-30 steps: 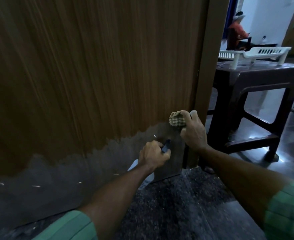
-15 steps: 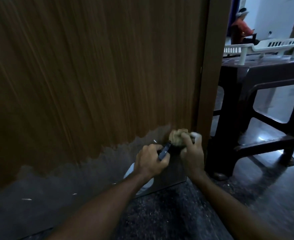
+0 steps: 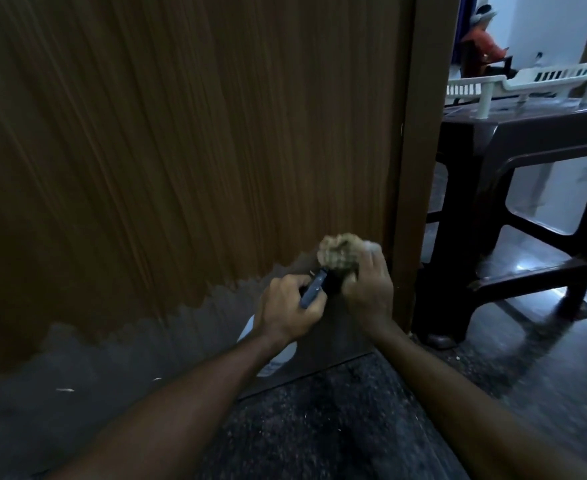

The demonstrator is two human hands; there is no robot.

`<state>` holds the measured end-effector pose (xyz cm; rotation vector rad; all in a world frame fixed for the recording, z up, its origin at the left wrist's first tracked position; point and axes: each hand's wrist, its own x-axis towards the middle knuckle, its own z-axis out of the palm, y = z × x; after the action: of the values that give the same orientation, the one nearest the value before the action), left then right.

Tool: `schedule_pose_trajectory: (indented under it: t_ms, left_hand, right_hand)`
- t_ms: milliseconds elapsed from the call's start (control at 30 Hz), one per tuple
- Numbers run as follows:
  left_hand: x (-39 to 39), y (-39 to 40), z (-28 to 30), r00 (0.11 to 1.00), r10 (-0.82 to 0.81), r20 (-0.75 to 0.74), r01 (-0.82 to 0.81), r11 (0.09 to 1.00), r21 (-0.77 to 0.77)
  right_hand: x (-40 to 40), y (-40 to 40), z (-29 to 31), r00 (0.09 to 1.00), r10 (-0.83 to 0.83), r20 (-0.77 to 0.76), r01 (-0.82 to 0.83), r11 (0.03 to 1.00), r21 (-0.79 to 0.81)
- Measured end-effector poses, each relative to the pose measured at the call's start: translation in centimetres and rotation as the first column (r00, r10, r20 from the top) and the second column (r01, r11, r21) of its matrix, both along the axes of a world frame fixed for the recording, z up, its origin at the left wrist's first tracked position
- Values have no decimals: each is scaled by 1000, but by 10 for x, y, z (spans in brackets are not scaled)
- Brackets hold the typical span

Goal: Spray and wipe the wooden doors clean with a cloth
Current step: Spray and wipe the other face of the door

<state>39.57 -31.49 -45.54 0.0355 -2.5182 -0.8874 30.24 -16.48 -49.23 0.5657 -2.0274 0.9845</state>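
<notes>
Above right grip (image 3: 368, 289) (bunched): cloth (image 3: 339, 252)

Dim, underexposed frame. Door (image 3: 198, 150) face dark, grain streaked by motion blur. Right hand (image 3: 368, 292) and cloth (image 3: 338, 254) smeared. Light enters from the room at right; glare patches on the floor (image 3: 527, 268) under the table (image 3: 527, 133). Wide-angle bending at edges.

A dark brown plastic table (image 3: 541, 133) with thick legs is seen on the right. A white plastic rack with slots (image 3: 527, 81) is set on top of it. A dark speckled stone floor (image 3: 337, 420) is spread below. Far back, a person in an orange top (image 3: 480, 46) is seen, blurred.
</notes>
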Motion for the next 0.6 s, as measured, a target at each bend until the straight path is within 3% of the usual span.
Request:
schedule_pose_trajectory:
  t_ms: [67,167,233,300,367,433,500,600]
  left_hand:
    - [4,-6,-1,1000,-5,-2,5,1000,-26]
    - [12,-17,0,1000,2,-8,-2,1000,-15]
    - [17,-22,3,1000,5,-10,-5,1000,-7]
    - [20,-26,4,1000,-10,1,10,1000,-16]
    - [21,-30,3,1000,-17,12,18,1000,-19]
    - [21,-31,2,1000,-9,13,9,1000,-11]
    - [22,-31,3,1000,12,-2,-12,1000,-8]
    - [24,-35,5,999,40,-27,-39,999,20]
  right_hand:
    - [0,-17,20,995,-24,-101,21,999,-33]
    - [-1,-15,-15,959,7,-283,58,974,219]
    - [-4,-1,-48,955,154,-254,-16,881,473]
    - [-6,8,-53,951,247,-184,-84,783,617]
    - [1,3,-36,963,219,-158,-100,832,546]
    - [10,-13,-9,981,104,-165,-46,947,319]
    - [13,-30,9,984,45,-171,-18,988,156]
    - [11,-39,-9,940,115,-321,-17,957,291]
